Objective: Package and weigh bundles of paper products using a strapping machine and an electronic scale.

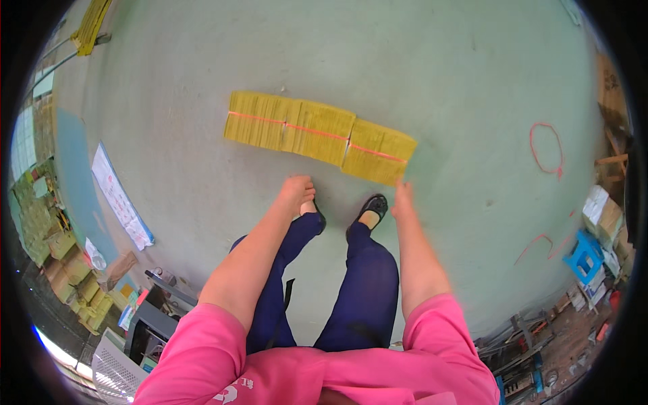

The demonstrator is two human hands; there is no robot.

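Three yellow paper bundles [317, 131], each bound with a thin orange band, lie side by side in a row on the grey-green floor [439, 81]. My right hand [403, 197] hangs just below the near edge of the rightmost bundle [379, 155], fingertips close to it, holding nothing; whether it touches is unclear. My left hand [297, 190] hangs below the middle bundle, loosely curled and holding nothing. Both arms reach down past my dark blue trousers and black shoes [373, 206].
A long white printed sheet [120, 199] lies on the floor at the left. Stacked yellow bundles and boxes [64, 266] crowd the lower left. A blue stool [584, 255] and cartons stand at the right. A red loop [547, 150] is drawn on the floor.
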